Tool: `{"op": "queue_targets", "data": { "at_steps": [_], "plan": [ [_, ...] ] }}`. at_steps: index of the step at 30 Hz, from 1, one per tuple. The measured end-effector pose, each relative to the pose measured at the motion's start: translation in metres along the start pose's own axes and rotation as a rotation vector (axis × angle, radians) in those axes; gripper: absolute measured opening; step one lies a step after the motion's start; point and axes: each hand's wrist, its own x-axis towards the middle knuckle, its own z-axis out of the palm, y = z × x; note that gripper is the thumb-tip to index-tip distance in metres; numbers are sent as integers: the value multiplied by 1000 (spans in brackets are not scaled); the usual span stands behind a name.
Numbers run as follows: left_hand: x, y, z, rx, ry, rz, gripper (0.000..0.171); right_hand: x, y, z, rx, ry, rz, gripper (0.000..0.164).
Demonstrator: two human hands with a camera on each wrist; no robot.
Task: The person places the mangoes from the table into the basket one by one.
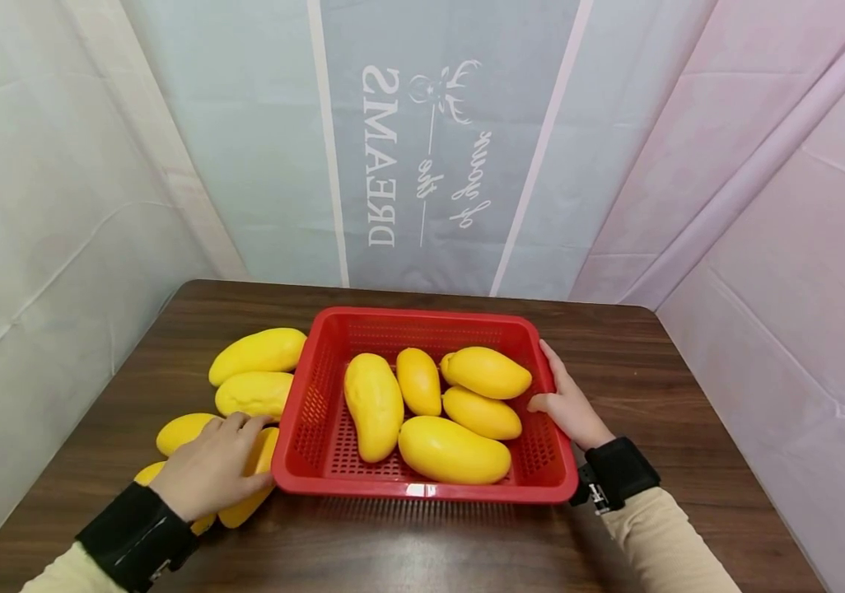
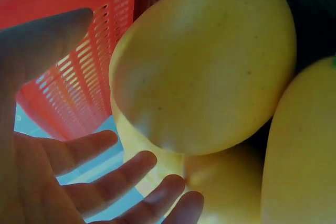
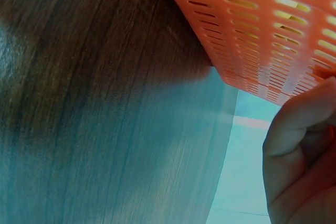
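Observation:
A red plastic basket [image 1: 422, 492] with slotted walls stands mid-table and holds several yellow mangoes [image 1: 455, 450]. At its right side, my right hand [image 1: 574, 408] grips the rim, the thumb inside; in the right wrist view curled fingers [image 3: 286, 140] show against the outer wall. My left hand [image 1: 215, 465] reaches over loose mangoes left of the basket. In the left wrist view its fingers [image 2: 113, 182] are spread, with a large mango [image 2: 205, 66] just beyond the fingertips. The thumb overlaps the basket's wall there.
More mangoes [image 1: 259, 354] lie on the dark wooden table [image 1: 689, 461] along the basket's left side, two of them behind my left hand. A printed fabric backdrop [image 1: 437, 165] hangs behind the far edge, with pale cloth [image 1: 800, 247] on both sides.

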Motion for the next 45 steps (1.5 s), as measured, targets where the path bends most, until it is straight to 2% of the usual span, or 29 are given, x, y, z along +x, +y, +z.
{"op": "queue_targets", "data": {
  "at_steps": [9,17,21,27,31,39,45],
  "plan": [
    [-1,5,6,14,-19,-24,96,2,-1,1,15,-4,4,97],
    [1,4,14,37,-16,-16,102,1,-1,2,18,-1,-1,97],
    [0,4,17,39,-10,-13,100,1,1,2,9,3,-4,97],
    [2,4,19,65,22,2,88,1,1,3,9,5,-16,97],
    [2,4,18,65,17,-3,84,1,1,2,15,4,-15,97],
    [3,5,12,-14,-24,-26,79,-1,0,2,18,6,-11,96],
    [5,5,2,-87,-18,-5,86,-1,1,1,16,10,-21,96]
  ]
}}
